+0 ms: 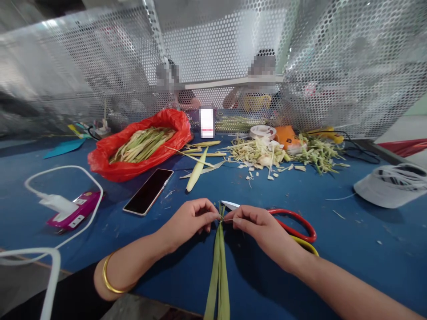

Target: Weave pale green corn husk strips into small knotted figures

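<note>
Pinching fine thread (pixel 228 220) btwn fingertips of both L hand (pixel 196 217) & R hand (pixel 256 223), right at neck of green leaf strips (pixel 218 271), running down to 6 o'clock on blue table (pixel 283 293). At 3 o'clock, scissors (pixel 296 215), partly under R hand; approx 10, smartphone (pixel 148 192); btwn 10 & 11, red plastic bag (pixel 100 165) w/ cut leaves (pixel 147 143); at 1, leaf scraps (pixel 248 151).
</note>
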A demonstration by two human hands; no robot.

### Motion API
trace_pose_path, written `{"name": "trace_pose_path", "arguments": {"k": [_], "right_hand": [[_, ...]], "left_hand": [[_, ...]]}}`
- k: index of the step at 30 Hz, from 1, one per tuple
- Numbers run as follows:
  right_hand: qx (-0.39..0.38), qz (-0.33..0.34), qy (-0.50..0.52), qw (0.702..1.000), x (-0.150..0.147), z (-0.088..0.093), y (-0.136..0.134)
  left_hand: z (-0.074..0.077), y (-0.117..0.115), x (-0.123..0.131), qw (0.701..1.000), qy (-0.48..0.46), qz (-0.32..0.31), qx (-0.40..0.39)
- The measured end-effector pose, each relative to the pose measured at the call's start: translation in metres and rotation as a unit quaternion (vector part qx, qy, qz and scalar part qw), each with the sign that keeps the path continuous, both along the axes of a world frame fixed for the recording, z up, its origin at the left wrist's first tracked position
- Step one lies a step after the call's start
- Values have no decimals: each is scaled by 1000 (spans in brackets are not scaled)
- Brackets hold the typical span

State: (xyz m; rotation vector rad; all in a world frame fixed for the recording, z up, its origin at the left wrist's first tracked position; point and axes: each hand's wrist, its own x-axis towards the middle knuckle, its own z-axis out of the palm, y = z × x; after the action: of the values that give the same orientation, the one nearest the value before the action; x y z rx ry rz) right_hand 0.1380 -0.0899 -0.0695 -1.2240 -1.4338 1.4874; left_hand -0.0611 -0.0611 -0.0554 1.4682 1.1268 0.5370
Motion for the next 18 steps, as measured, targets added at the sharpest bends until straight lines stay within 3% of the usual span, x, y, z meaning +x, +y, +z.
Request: {"name": "trace_pose_path", "arguments": {"k": [7,12,18], "right_hand": [[39,14,-31,999,-1,-3,-2],[38,-1,-24,999,-1,1,-4],[-16,-39,54,998,-5,8,3]], "left_hand": [[-5,7,13,995,-45,23,-91],[-6,14,26,995,7,20,-93],[-7,17,26,997,23,-34,-67]]}}
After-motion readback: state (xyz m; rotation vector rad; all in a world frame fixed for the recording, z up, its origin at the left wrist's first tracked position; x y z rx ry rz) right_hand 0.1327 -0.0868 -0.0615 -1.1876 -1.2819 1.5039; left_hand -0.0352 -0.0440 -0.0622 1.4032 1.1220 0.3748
